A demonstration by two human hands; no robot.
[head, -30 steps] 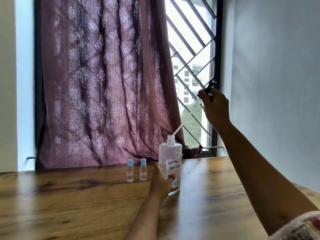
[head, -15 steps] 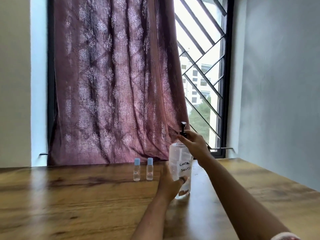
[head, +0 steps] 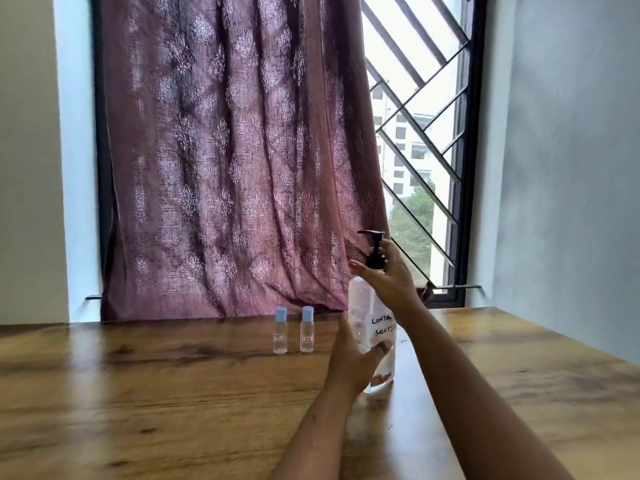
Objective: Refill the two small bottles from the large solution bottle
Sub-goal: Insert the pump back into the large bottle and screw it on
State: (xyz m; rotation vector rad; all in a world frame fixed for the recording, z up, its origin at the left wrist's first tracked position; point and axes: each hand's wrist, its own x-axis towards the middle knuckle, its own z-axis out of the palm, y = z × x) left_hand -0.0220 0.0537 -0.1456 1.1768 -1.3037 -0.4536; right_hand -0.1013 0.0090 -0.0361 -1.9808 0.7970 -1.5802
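While the large bottle [head: 372, 327] stands upright on the counter [head: 173, 393], both hands are taken up with it. The left hand [head: 353, 355] is wrapped round its lower body from the 9 o'clock side. The right hand [head: 388, 282] comes over from 3 o'clock with its fingers curled round the collar of the black pump [head: 374, 251], thumb sticking out toward 9 o'clock. The pump sits in the neck, spout pointing to 9 o'clock. The 2 small bottles [head: 307, 329] stand just beside each other at about 10 o'clock from the large bottle, near it but apart, close to the curtain [head: 225, 168]. Both are upright, long axis vertical, with their blue caps on, and no hand touches them. The left hand is the nearer to them, so I judge it the natural one to fetch a small bottle, once it lets go of the large one. Neither small bottle has been opened yet, so the refilling proper looks not yet begun.
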